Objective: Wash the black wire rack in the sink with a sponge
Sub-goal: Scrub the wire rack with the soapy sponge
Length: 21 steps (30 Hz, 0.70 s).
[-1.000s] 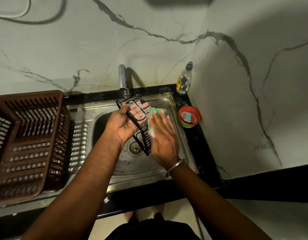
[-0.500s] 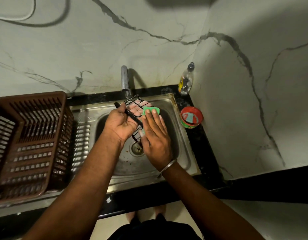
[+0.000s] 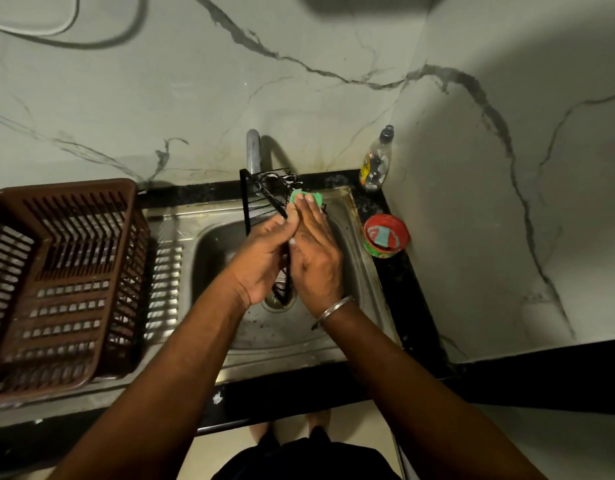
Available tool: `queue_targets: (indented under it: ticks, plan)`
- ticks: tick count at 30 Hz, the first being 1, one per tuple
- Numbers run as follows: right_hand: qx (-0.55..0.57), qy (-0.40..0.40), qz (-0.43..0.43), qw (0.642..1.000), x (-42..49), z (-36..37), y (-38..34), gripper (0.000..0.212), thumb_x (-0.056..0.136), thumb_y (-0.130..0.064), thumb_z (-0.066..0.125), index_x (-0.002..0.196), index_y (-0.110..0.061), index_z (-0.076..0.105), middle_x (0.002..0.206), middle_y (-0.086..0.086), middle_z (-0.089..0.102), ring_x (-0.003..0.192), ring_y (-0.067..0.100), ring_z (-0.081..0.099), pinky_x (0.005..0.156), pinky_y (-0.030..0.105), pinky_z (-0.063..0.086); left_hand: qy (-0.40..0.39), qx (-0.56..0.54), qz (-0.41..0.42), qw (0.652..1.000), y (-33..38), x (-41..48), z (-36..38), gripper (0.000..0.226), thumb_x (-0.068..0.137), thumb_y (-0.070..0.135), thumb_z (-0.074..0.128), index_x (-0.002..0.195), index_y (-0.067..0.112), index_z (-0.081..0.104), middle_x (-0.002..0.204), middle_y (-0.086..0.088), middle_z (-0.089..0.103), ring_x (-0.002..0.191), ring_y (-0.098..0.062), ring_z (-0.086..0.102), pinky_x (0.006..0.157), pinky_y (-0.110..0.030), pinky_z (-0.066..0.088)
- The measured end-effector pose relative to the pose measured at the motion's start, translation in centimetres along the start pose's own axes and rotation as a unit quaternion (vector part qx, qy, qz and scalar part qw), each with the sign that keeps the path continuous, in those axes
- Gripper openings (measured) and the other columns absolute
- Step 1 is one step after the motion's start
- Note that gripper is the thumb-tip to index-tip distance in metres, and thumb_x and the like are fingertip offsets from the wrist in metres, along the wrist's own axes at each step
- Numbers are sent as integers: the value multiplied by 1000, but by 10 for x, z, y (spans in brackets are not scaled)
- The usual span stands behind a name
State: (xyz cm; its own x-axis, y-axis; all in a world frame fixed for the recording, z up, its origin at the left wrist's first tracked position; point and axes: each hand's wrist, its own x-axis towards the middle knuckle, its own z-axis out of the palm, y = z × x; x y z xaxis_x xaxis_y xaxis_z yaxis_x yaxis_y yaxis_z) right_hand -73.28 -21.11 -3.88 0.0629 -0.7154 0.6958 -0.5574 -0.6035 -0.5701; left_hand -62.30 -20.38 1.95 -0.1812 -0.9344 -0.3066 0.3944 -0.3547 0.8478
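A: Rack first. Where is it?

B: Black wire rack (image 3: 264,188) is held up on edge over the sink (image 3: 347,271), top end near the tap (image 3: 253,150), lower end down by the drain (image 3: 278,299). Not resting flat, as far as I can see.

A: Hands?

B: 2 hands, both on it. Left hand (image 3: 264,258) grips the rack from the left, fingers curled round the wires. Right hand (image 3: 314,251) presses the green sponge (image 3: 304,197) against the rack's right face, fingers straight and close together, flat over the sponge; only its top edge peeks out past the fingertips.

A: Step?

B: Scrubbing, I'd say mid-wash. Can't make out foam or running water.

A: Next move needs?

B: Probably strokes along the wires with the left hand bracing, then turning the rack to reach the other faces. Thin wires, so the sponge has to wrap in between, and a wet rack could slip.

A: Surroundings?

B: Red tub (image 3: 385,235) just right of the sink, dish soap bottle (image 3: 375,161) in the back corner, brown dish basket (image 3: 63,282) on the drainboard to the left. Metal bangle (image 3: 333,306) on the right wrist.
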Motion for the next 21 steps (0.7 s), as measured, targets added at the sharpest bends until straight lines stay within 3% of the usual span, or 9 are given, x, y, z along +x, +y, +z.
queue_targets:
  ticks: [3,6,8,12,14,16,18,21]
  plan:
    - [0,-19,-23,1000,9,2,-3,39,107,-8,50,143,4,57,152,21,54,149,32,44,118,55,40,8,-103,13,995,-3,1,0,42,107,31,53,141,7,64,141,-13,70,132,-23,65,113,-35,51]
    - [-30,-8,-38,999,17,-12,16,37,107,-8,48,141,4,60,151,20,55,147,34,46,123,50,36,23,-127,12,992,-5,6,-5,60,107,40,54,153,2,53,155,-23,55,141,-35,55,118,-54,45]
    - [-41,5,-16,999,14,-18,19,39,105,0,47,141,5,59,151,20,54,148,34,45,127,42,29,9,-122,-1,992,-5,9,-6,62,109,45,51,156,6,50,156,-25,52,137,-38,56,113,-60,45]
    - [-28,-63,-77,995,2,-14,15,36,108,-2,48,141,2,60,152,19,53,149,31,45,120,52,40,11,-186,0,983,-8,9,-6,66,107,42,57,157,1,46,158,-26,51,143,-35,56,120,-46,45]
    - [-18,-60,-42,997,7,-15,14,39,106,-1,46,144,2,58,154,18,52,150,31,43,119,55,40,3,-215,9,977,-9,8,-5,66,106,36,59,158,-1,44,150,-23,59,138,-32,60,119,-42,47]
    - [-19,-70,-36,997,8,-13,10,42,103,1,51,145,3,56,155,20,51,151,32,42,120,56,38,5,-237,-3,972,-10,10,-6,57,108,32,55,154,-1,48,146,-22,63,136,-32,62,118,-41,48]
    - [-38,-89,-65,993,7,-12,10,41,105,-4,51,145,4,56,154,20,52,149,32,44,120,55,39,8,-259,-20,966,-10,10,-6,61,106,31,57,158,0,43,157,-25,52,148,-34,50,123,-44,41]
    - [-44,-80,-12,996,14,-14,11,43,105,-6,49,147,2,54,156,18,50,151,30,42,121,52,38,-4,-265,-10,964,-13,12,-9,65,106,27,58,163,4,37,161,-22,49,149,-32,50,123,-47,42]
